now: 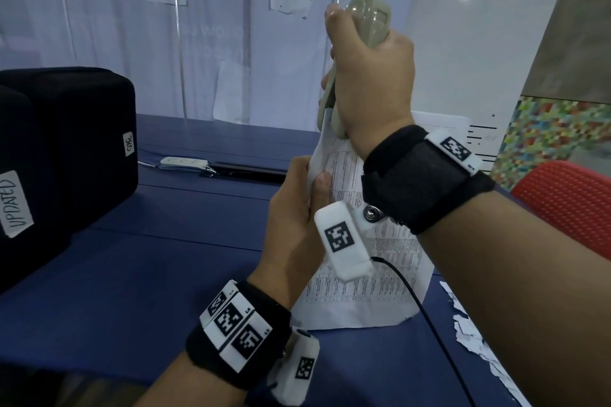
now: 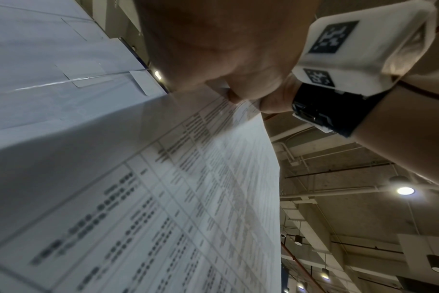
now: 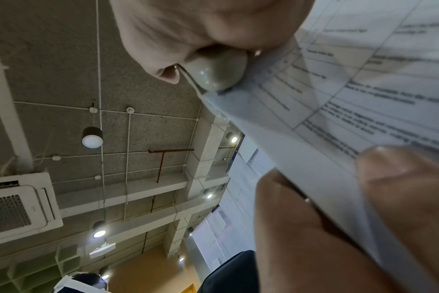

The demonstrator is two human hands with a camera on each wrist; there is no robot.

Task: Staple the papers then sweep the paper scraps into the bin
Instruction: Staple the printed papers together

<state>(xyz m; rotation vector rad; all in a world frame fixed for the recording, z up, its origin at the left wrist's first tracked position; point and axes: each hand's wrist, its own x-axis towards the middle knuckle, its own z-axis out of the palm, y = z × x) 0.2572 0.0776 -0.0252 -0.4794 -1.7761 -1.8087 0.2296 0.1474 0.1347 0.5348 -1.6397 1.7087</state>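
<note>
Two stages, neither finished. The surface carries paper scraps unswept at right; no bin visible. The papers stand upright, pinched by the left hand. The right hand squeezes the stapler over their top corner.

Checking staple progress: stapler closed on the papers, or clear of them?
On them: the stapler, gripped by the right hand, straddles the papers' top corner. Whether fully squeezed, cannot tell.
</note>
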